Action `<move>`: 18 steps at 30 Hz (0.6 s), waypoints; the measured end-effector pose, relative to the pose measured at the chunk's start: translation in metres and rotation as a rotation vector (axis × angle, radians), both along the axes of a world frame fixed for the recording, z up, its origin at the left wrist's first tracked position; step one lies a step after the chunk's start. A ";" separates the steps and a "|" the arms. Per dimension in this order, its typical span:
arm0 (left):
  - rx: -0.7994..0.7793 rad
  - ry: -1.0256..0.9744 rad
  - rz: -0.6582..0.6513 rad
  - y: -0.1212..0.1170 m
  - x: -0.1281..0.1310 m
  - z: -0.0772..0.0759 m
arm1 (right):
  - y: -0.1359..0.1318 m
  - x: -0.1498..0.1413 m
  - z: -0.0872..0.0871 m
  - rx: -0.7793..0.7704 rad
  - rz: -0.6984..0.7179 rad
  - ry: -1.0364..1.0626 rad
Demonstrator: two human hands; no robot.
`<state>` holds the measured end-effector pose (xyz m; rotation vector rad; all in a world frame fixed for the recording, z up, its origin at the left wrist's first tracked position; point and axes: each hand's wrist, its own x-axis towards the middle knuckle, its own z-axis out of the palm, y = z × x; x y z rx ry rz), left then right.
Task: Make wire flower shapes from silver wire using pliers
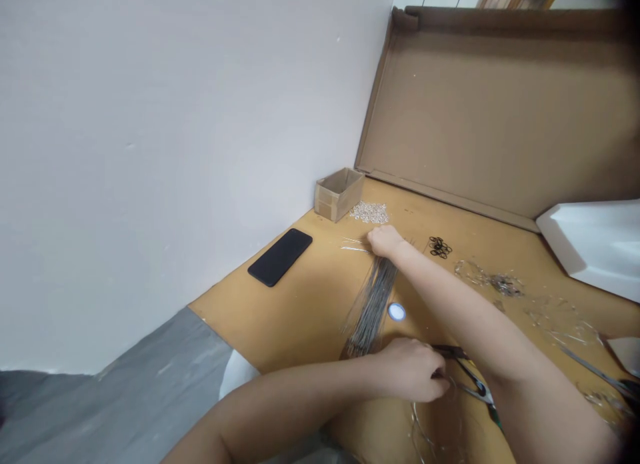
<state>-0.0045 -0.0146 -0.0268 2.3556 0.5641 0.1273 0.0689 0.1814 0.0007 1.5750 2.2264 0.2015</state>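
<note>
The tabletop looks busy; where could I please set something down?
Bare tabletop lies between the black phone and wire bundle, and between the cardboard panel and black rings. Crowded: beside the left hand, with pliers and looped wire.

On the table (315,307), the phone (281,257) lies left of the wire bundle (374,305), the box (327,205) behind both.

I'm working over a smooth, faintly glossy tan table (310,304); at the centre, my wires (373,304) are showing dull grey metal. Left of centre, the phone (281,257) is presenting a smooth dark face. The box (326,201) and, upper right, the panel (500,111) are looking like matt cardboard; far left, the wall (175,151) is looking matt and smooth.
</note>
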 end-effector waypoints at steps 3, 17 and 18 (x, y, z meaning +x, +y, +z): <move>0.014 -0.019 0.011 0.000 0.001 -0.003 | -0.001 0.002 0.002 -0.007 -0.008 -0.005; -0.042 -0.062 0.068 0.003 0.003 -0.003 | -0.087 0.040 0.045 0.095 -0.161 0.248; -0.064 -0.072 0.069 0.005 0.002 -0.002 | -0.097 0.045 0.048 0.101 -0.163 0.274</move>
